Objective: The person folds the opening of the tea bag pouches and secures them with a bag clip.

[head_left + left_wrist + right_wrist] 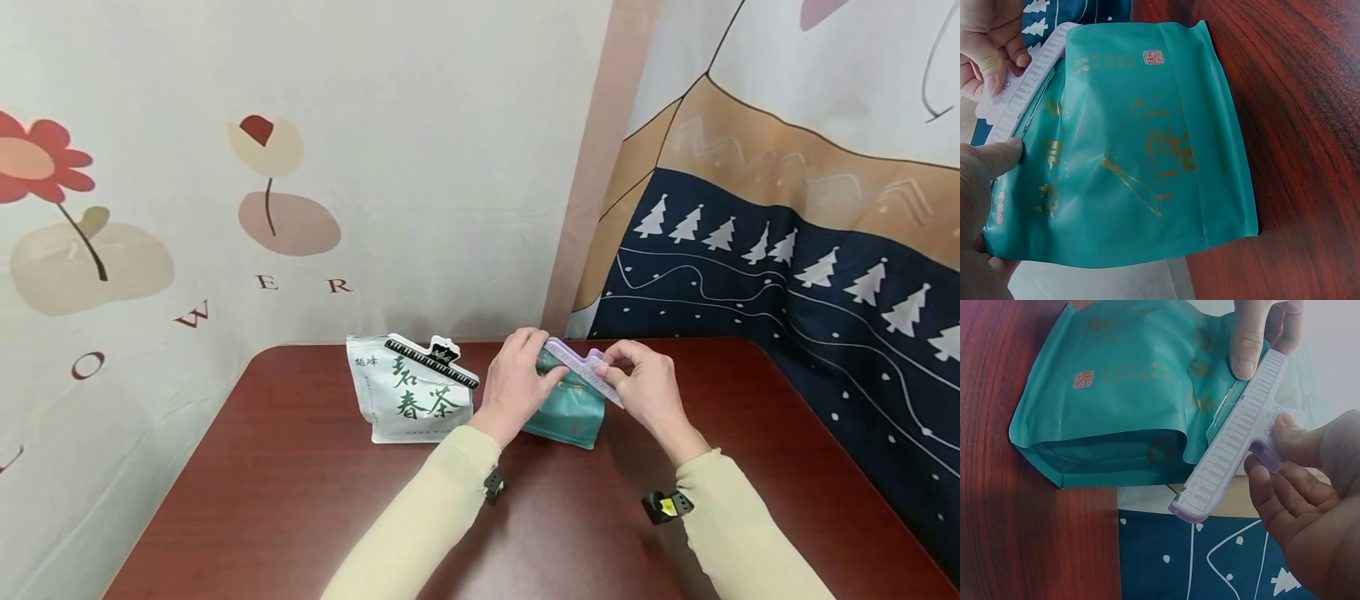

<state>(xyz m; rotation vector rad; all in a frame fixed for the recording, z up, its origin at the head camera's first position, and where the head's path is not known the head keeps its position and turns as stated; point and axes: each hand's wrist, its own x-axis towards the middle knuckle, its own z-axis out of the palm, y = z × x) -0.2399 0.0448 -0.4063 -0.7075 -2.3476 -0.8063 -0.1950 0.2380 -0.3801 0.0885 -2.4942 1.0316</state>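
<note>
A teal-green pouch [566,417] with gold lettering stands on the table, its top folded over. Along the fold lies a pale purple bag clip [581,368], a long bar printed with piano keys, slanting down to the right. My left hand [516,379] grips the pouch's upper left corner, thumb in front, fingertips behind. In the right wrist view that thumb presses right beside the clip's bar [1235,434]. My right hand [647,385] pinches the clip's handle between thumb and fingers. The left wrist view shows the pouch's front [1141,144] up close.
Left of the green pouch stands a white pouch [416,408] with green characters, a black piano-key clip [435,362] across its top. Both pouches are near the back edge of the reddish-brown table [300,492]. A printed curtain [450,167] hangs right behind it.
</note>
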